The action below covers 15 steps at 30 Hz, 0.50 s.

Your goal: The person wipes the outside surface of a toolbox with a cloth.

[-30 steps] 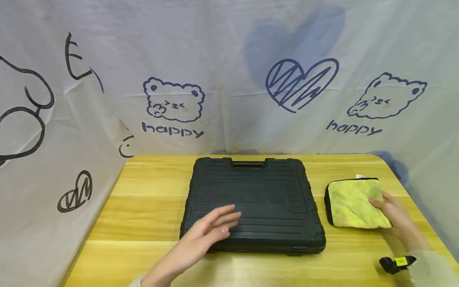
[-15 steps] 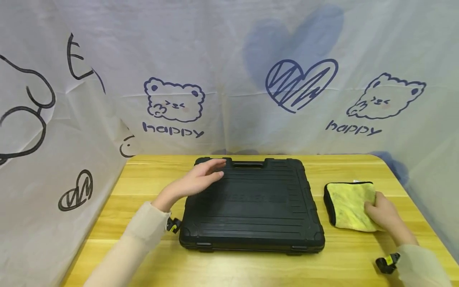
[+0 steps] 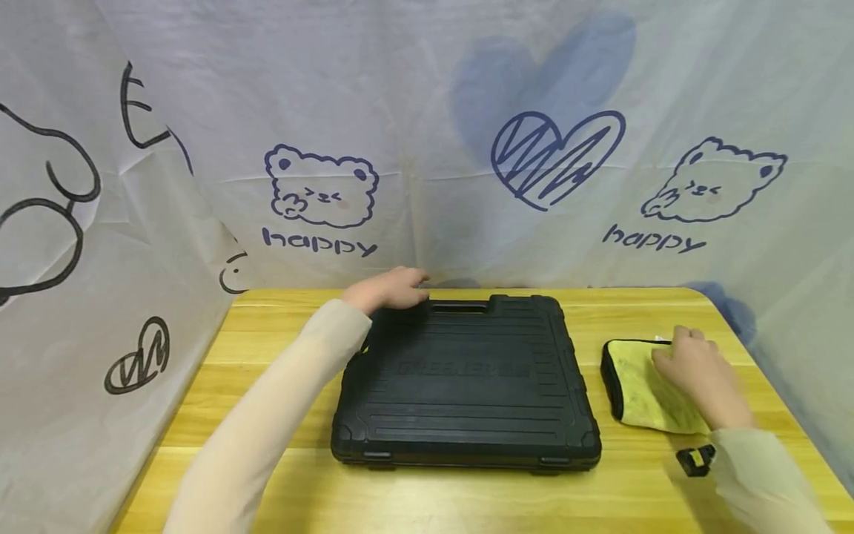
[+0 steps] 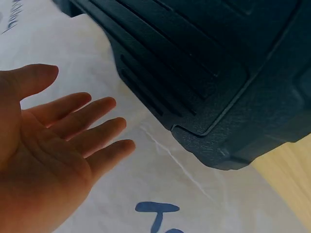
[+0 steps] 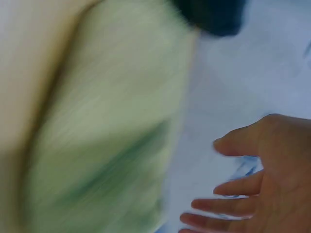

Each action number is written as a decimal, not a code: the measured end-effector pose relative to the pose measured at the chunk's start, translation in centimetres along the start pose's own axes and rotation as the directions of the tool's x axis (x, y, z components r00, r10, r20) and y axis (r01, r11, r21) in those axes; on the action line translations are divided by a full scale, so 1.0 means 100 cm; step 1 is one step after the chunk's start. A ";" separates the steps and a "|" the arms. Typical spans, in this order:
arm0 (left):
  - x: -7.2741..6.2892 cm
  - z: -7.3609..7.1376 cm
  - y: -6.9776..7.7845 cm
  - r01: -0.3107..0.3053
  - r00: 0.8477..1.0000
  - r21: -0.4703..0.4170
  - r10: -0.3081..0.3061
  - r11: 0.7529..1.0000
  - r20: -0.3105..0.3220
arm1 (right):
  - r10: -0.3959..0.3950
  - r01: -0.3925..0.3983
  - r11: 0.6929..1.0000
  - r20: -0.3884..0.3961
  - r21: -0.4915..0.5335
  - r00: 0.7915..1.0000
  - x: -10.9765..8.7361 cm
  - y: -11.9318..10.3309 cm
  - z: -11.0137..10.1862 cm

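Head view, black case (image 3: 467, 386): lies closed and flat at the middle of the table (image 3: 427, 497), with its handle (image 3: 460, 306) toward the curtain (image 3: 427, 215); unmoved over the last second.
Head view, left hand (image 3: 394, 288): has gone from above the near half of the case to its far left corner, just beside the handle; cannot tell from here whether touching or hovering.
Head view, yellow cloth (image 3: 640, 393): lies on the table right of the case, apart from it.
Head view, right hand (image 3: 703, 371): has shifted from gripping the cloth's right side to over its upper right part; cannot tell contact from here.
Left wrist view, fingers (image 4: 99, 133): extended, slightly spread, pinching nothing; leaving a strip of curtain between fingertips and case.
Right wrist view, fingers (image 5: 233, 206): extended and parted, with the blurred cloth off to the left; apparently let go.
Change, cloth and case: probably means turning from cloth to case, holding neither.
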State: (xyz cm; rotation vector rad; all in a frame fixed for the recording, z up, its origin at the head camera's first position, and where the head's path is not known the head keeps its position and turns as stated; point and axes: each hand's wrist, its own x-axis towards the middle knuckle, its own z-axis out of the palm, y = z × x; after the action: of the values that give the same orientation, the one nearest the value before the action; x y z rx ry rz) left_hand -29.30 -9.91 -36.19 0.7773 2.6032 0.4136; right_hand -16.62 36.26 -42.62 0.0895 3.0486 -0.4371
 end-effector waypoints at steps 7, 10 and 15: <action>0.023 0.003 0.011 0.090 0.988 0.115 -0.103 0.989 0.112 | -0.152 0.166 0.979 -0.118 0.119 0.981 0.031 -0.098 -0.025; 0.029 0.005 0.015 0.136 0.977 0.140 -0.156 0.981 0.146 | -0.214 0.235 0.959 -0.138 0.159 0.967 0.049 -0.134 -0.025; 0.034 0.010 0.015 0.183 0.957 0.170 -0.215 0.968 0.194 | -0.345 0.356 0.912 -0.089 0.203 0.934 0.087 -0.175 -0.011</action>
State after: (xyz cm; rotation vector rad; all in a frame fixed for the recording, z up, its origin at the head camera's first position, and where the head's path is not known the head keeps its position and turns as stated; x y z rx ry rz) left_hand -30.80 -6.56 -37.44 0.5617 2.4993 0.0711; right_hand -26.50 20.24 -37.30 -0.4533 3.0550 -0.7991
